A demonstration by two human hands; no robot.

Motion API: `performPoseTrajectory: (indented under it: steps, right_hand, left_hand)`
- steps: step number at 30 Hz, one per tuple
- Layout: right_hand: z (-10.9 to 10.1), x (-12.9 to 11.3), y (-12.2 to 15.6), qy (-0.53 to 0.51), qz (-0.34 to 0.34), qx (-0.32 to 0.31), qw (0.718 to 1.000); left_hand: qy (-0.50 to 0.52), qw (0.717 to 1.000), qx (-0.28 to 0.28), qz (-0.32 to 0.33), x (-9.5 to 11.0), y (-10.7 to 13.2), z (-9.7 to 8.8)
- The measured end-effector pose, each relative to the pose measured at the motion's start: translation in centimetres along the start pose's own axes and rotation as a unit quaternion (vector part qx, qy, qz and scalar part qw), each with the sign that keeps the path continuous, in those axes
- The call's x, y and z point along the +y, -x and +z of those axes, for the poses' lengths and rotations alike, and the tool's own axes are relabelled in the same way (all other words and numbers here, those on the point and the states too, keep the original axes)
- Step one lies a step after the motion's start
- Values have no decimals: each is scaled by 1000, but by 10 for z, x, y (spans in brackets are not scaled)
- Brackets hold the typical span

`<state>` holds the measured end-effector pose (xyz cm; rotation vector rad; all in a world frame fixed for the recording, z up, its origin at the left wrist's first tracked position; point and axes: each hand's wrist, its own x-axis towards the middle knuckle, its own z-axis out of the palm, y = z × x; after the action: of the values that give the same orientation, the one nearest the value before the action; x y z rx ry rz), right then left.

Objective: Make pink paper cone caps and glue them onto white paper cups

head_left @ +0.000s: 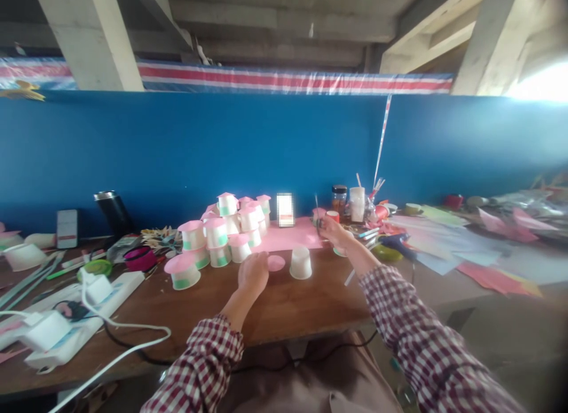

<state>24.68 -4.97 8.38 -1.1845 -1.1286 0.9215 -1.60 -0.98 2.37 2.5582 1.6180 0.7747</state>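
Two hands (254, 274), one disc (277, 263) between

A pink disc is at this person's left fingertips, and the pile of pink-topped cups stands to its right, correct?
Wrong side: in the head view, the pile of pink-topped cups stands to the left of the pink disc at the fingertips of the left hand.
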Motion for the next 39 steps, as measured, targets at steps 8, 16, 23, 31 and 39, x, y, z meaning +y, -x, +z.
performPoseTrajectory:
  steps: [8,16,23,31,39]
  right_hand:
    - [4,11,-7,27,-22,46,998]
    - [14,9,4,43,-10,29,999]
    - [19,1,14,37,-10,3,999]
    - [30,-4,35,19,-26,-37,999]
    - [51,-10,69,12,-57,-46,997]
  left_hand:
    - [8,1000,-23,5,-6,-2,1]
    - [42,998,-27,41,6,-2,3]
    - [123,991,-13,50,-5,1,9]
    - [270,961,50,20,-9,2,7]
    - [502,863,53,39,21,37,-14]
